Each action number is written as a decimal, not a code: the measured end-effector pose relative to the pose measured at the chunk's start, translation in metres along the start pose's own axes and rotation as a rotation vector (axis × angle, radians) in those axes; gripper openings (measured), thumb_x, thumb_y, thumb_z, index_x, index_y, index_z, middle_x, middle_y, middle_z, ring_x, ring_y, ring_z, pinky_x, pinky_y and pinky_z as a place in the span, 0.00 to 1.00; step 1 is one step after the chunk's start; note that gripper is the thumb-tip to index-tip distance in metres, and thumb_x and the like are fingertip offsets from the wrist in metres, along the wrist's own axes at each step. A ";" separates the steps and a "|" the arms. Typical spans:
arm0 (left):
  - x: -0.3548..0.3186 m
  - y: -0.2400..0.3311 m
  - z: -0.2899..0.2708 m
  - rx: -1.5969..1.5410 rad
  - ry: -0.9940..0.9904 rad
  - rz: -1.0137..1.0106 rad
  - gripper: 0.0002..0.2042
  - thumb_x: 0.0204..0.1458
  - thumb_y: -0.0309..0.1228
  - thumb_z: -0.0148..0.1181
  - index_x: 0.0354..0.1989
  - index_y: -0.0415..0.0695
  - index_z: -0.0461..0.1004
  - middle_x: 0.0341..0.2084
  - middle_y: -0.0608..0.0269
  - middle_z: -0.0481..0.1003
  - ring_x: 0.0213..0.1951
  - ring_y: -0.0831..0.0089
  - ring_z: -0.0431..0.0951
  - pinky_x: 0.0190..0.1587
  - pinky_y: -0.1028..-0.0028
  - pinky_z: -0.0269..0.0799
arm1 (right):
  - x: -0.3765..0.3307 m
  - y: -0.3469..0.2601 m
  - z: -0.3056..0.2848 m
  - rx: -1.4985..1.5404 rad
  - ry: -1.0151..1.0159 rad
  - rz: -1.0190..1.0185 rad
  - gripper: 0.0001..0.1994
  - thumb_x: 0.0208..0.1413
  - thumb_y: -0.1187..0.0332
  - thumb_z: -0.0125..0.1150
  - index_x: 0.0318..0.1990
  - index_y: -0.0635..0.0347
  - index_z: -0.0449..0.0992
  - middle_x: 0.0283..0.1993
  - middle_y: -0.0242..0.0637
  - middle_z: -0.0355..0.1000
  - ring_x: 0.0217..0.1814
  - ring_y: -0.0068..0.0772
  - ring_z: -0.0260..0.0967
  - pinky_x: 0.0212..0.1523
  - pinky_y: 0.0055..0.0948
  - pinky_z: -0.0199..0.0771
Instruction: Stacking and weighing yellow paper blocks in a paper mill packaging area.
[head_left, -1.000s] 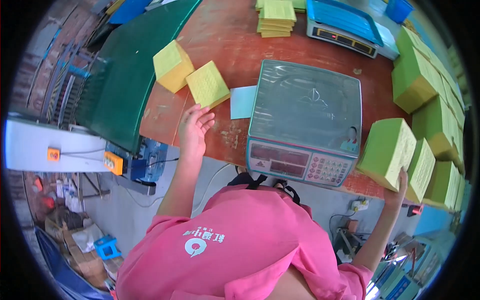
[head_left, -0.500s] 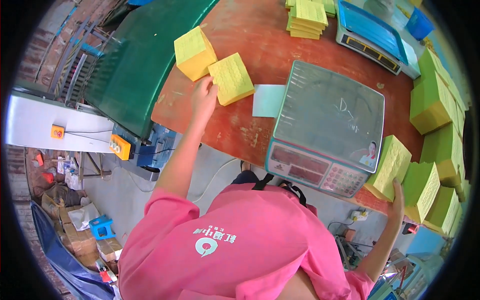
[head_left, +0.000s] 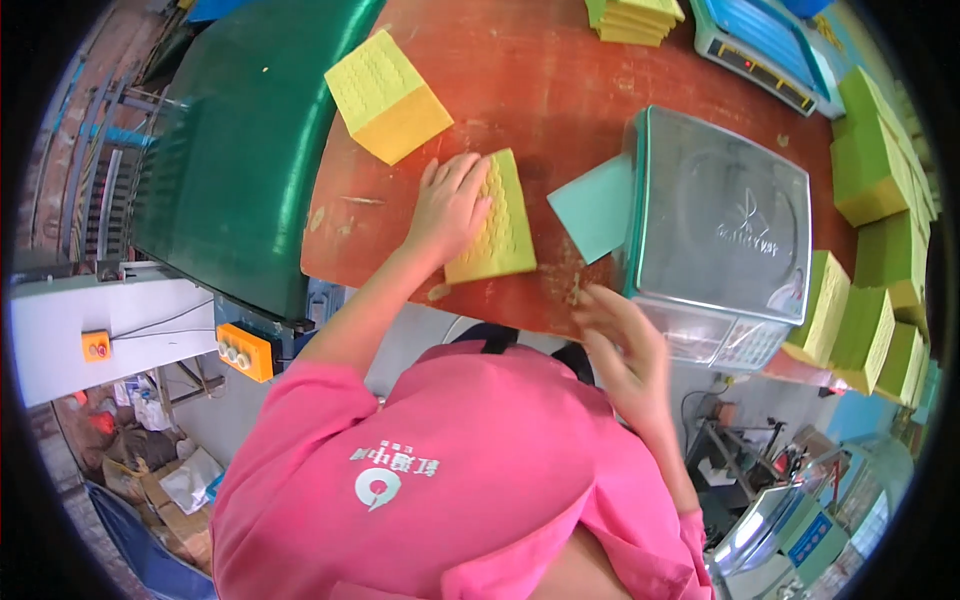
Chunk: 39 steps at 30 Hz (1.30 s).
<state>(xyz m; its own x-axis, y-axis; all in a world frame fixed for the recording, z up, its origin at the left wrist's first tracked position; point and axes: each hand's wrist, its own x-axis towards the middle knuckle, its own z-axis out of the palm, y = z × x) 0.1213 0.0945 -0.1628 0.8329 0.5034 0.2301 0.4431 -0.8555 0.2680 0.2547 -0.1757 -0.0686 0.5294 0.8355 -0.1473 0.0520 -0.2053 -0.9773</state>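
My left hand [head_left: 450, 208] grips a stack of yellow paper [head_left: 503, 232] from its left side, fingers over the embossed top. This stack lies near the front edge of the red table. Beyond it, to the left, a second stack of yellow paper [head_left: 390, 92] rests apart from my hand. With its fingers loosely bent and apart, my right hand [head_left: 628, 350] hovers by the front left corner of the scale [head_left: 722, 215]; nothing shows in it. A pale green sheet [head_left: 595, 212] pokes out at the scale's left side.
Several yellow stacks [head_left: 865, 335] line the table's right side. More yellow paper [head_left: 637, 20] lies at the far edge beside a blue-topped scale [head_left: 765, 45]. Along the left of the red table [head_left: 540, 80] runs a green conveyor belt [head_left: 235, 140], with an orange button box [head_left: 245, 352] below.
My left hand has drawn the nearer stack toward the table's front edge and turned it. My right hand has left a stack on the right and come across to the scale's front left corner.
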 end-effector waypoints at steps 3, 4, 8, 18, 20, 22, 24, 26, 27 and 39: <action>-0.037 0.003 -0.021 -0.150 -0.019 0.019 0.27 0.54 0.33 0.58 0.62 0.38 0.62 0.57 0.50 0.65 0.62 0.52 0.62 0.65 0.48 0.50 | 0.033 0.042 0.050 0.067 0.067 0.073 0.21 0.56 0.77 0.58 0.58 0.67 0.68 0.49 0.46 0.74 0.46 0.31 0.75 0.45 0.28 0.76; -0.052 0.000 -0.021 -0.254 0.058 -0.028 0.28 0.54 0.31 0.58 0.63 0.37 0.60 0.57 0.47 0.65 0.62 0.53 0.62 0.64 0.52 0.55 | 0.039 0.046 0.058 0.023 0.078 0.023 0.21 0.56 0.75 0.59 0.57 0.68 0.67 0.45 0.48 0.75 0.42 0.31 0.76 0.42 0.28 0.76; -0.123 0.007 -0.016 -0.705 0.307 -0.664 0.21 0.56 0.32 0.58 0.55 0.36 0.64 0.49 0.52 0.69 0.50 0.67 0.71 0.53 0.67 0.68 | 0.032 0.049 0.066 -0.189 -0.127 0.124 0.25 0.54 0.68 0.64 0.57 0.70 0.66 0.38 0.49 0.77 0.32 0.33 0.76 0.35 0.30 0.76; -0.165 0.059 -0.022 -1.417 0.291 -1.187 0.14 0.55 0.33 0.62 0.43 0.38 0.66 0.36 0.60 0.74 0.34 0.74 0.77 0.37 0.74 0.76 | 0.029 0.080 0.090 -0.440 -0.242 -0.220 0.26 0.51 0.68 0.64 0.56 0.69 0.66 0.34 0.51 0.74 0.31 0.47 0.73 0.33 0.39 0.73; -0.171 0.063 -0.023 -1.496 0.296 -1.209 0.17 0.52 0.28 0.62 0.47 0.35 0.67 0.37 0.59 0.75 0.34 0.72 0.77 0.38 0.72 0.76 | 0.028 0.070 0.082 -0.414 -0.380 -0.046 0.26 0.52 0.65 0.63 0.55 0.70 0.65 0.37 0.57 0.74 0.36 0.53 0.75 0.38 0.43 0.75; -0.179 0.069 -0.031 -1.682 0.165 -1.224 0.22 0.50 0.29 0.62 0.52 0.36 0.65 0.40 0.59 0.75 0.37 0.71 0.77 0.39 0.72 0.75 | 0.024 0.065 0.071 -0.398 -0.382 -0.040 0.26 0.53 0.64 0.63 0.55 0.71 0.65 0.36 0.56 0.74 0.35 0.51 0.75 0.38 0.42 0.75; -0.187 0.079 -0.035 -1.877 0.032 -1.220 0.27 0.48 0.29 0.62 0.58 0.37 0.63 0.44 0.58 0.74 0.40 0.70 0.76 0.40 0.71 0.73 | 0.022 0.053 0.063 -0.365 -0.380 0.060 0.28 0.54 0.60 0.64 0.55 0.73 0.66 0.37 0.57 0.75 0.36 0.48 0.77 0.39 0.40 0.75; -0.189 0.090 -0.038 -2.081 -0.005 -1.173 0.30 0.45 0.26 0.63 0.60 0.41 0.64 0.45 0.59 0.76 0.35 0.72 0.77 0.38 0.72 0.75 | 0.024 0.048 0.056 -0.374 -0.411 0.045 0.29 0.54 0.60 0.64 0.56 0.74 0.66 0.38 0.58 0.75 0.37 0.49 0.77 0.40 0.40 0.76; -0.186 0.089 -0.041 -2.093 0.016 -1.154 0.30 0.45 0.26 0.63 0.60 0.41 0.64 0.45 0.59 0.76 0.35 0.72 0.77 0.38 0.72 0.75 | 0.027 0.045 0.054 -0.374 -0.435 0.045 0.30 0.54 0.59 0.64 0.56 0.74 0.65 0.39 0.60 0.75 0.38 0.50 0.77 0.42 0.39 0.76; -0.040 -0.040 -0.148 -1.588 0.179 -0.668 0.28 0.54 0.39 0.61 0.61 0.40 0.65 0.51 0.59 0.73 0.48 0.70 0.76 0.45 0.69 0.75 | 0.190 -0.091 0.124 0.027 -0.376 -0.109 0.18 0.58 0.65 0.59 0.49 0.73 0.73 0.41 0.38 0.75 0.41 0.25 0.71 0.44 0.27 0.72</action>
<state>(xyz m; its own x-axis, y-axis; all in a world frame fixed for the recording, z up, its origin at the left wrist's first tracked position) 0.0212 0.1265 -0.0442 0.5636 0.7927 -0.2323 -0.1562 0.3785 0.9123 0.2453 0.0652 -0.0269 0.1748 0.9811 -0.0826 0.0664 -0.0955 -0.9932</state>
